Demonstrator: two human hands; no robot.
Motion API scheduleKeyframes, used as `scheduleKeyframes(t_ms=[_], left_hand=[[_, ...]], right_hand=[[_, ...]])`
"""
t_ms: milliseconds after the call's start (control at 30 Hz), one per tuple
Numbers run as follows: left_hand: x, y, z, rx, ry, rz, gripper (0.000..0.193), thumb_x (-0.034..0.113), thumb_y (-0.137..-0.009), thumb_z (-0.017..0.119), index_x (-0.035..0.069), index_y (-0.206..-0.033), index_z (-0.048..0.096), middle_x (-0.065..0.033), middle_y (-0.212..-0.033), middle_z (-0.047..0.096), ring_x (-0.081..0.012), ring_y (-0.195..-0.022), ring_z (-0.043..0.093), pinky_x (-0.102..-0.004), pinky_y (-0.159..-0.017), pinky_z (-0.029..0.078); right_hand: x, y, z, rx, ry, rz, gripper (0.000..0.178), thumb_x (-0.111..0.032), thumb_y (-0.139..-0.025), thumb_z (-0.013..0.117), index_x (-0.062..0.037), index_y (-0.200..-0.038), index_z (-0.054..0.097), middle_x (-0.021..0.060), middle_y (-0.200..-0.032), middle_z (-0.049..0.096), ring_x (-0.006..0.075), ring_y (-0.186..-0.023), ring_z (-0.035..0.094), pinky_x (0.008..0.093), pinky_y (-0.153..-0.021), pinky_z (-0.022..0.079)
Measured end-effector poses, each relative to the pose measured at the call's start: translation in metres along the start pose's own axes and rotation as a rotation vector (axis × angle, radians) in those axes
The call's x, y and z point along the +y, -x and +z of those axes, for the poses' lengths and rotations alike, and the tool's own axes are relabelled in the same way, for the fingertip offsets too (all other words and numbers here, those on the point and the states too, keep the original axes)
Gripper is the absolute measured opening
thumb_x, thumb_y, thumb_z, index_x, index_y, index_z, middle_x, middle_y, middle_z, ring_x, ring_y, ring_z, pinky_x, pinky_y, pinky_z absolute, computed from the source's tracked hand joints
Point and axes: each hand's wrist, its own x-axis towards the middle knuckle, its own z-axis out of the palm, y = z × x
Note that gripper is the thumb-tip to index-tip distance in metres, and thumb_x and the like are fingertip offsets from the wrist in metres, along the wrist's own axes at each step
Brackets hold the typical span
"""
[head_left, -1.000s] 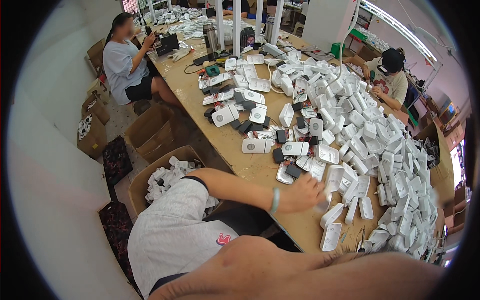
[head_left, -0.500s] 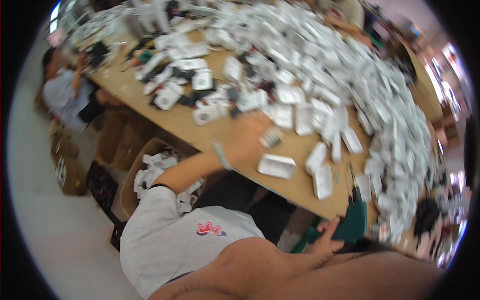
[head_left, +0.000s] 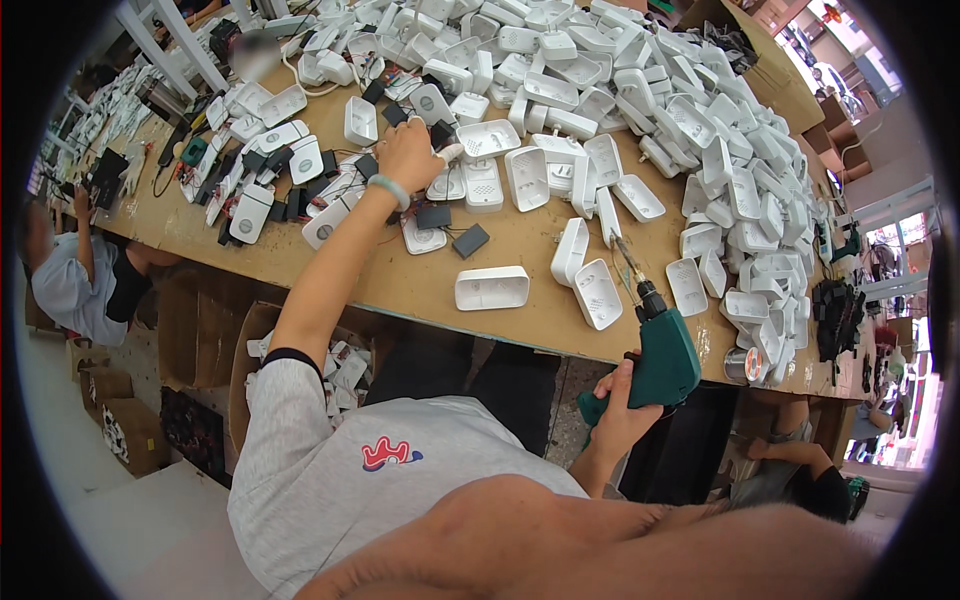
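At the table's left-middle my left hand [head_left: 408, 155] reaches out with thumb and fingers apart, over a cluster of white plastic covers and small black box-shaped parts. Its thumb wears a pale covering. The fingertips are by a black part [head_left: 441, 135]; whether they touch it I cannot tell. My right hand [head_left: 624, 408], at the table's front edge, is wrapped round the handle of a green soldering gun [head_left: 668, 355], whose metal tip points away over the table. Near that tip lie open white plastic housings [head_left: 598, 294]. A single housing [head_left: 492, 288] lies nearer me, below a loose black box [head_left: 470, 240].
A large heap of white housings [head_left: 700, 130] covers the far and right parts of the table [head_left: 400, 285]. A solder wire spool [head_left: 742, 365] stands at the right edge. Below the table is a carton [head_left: 240, 375] of white parts. Other people sit at left and right.
My left hand has moved farther away and left, to the cluster of covers and black parts. The soldering gun in my right hand now shows higher and farther left in view.
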Motion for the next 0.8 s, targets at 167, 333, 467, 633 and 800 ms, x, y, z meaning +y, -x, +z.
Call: scheduleKeyframes(t_ms=[167, 333, 467, 633, 800], left_hand=[[-0.026, 0.001, 0.016, -0.044, 0.109, -0.011, 0.024, 0.017, -0.078, 0.071, 0.003, -0.097, 0.068, -0.0187, -0.095, 0.072, -0.04, -0.095, 0.067, -0.0523, -0.084, 0.052], [-0.023, 0.042, -0.05, 0.081, 0.622, 0.067, 0.02, 0.002, -0.09, 0.065, 0.001, -0.107, 0.073, -0.0086, -0.093, 0.074, -0.0145, -0.082, 0.069, -0.0278, -0.076, 0.053], [-0.034, 0.063, -0.067, 0.102, 0.834, -0.005, 0.018, 0.006, -0.098, 0.061, 0.0, -0.112, 0.07, -0.0035, -0.099, 0.072, -0.0075, -0.087, 0.064, -0.0235, -0.08, 0.05], [-0.073, 0.099, -0.066, 0.266, 1.087, -0.066, 0.018, 0.007, -0.1, 0.058, 0.001, -0.113, 0.067, -0.0015, -0.096, 0.07, -0.0052, -0.083, 0.062, -0.0226, -0.076, 0.051], [-0.083, 0.122, -0.045, 0.376, 0.943, -0.216, 0.017, 0.0, -0.094, 0.059, 0.003, -0.109, 0.066, -0.0008, -0.09, 0.064, -0.0088, -0.084, 0.06, -0.0278, -0.076, 0.052]], right_hand=[[-0.001, 0.005, -0.002, -0.029, 0.012, 0.038, 0.02, -0.004, -0.096, 0.064, 0.0061, -0.112, 0.058, 0.0061, -0.073, 0.057, 0.0089, -0.052, 0.049, 0.025, -0.049, 0.042], [0.004, 0.001, -0.004, -0.038, 0.031, 0.042, 0.019, -0.005, -0.096, 0.064, 0.0056, -0.112, 0.058, 0.0052, -0.069, 0.056, 0.0088, -0.051, 0.048, 0.0249, -0.049, 0.041], [0.005, -0.002, 0.004, -0.06, 0.025, 0.065, 0.019, -0.005, -0.096, 0.064, 0.0056, -0.111, 0.058, 0.0054, -0.069, 0.056, 0.0088, -0.052, 0.048, 0.0251, -0.048, 0.041], [0.005, 0.0, 0.016, -0.111, -0.01, 0.073, 0.018, -0.005, -0.097, 0.064, 0.0053, -0.111, 0.059, 0.004, -0.069, 0.055, 0.0085, -0.052, 0.048, 0.0237, -0.049, 0.039], [0.004, 0.006, 0.001, -0.092, 0.224, 0.16, 0.012, -0.008, -0.097, 0.065, 0.0034, -0.097, 0.063, 0.0032, -0.069, 0.058, 0.0085, -0.055, 0.049, 0.0241, -0.051, 0.04]])
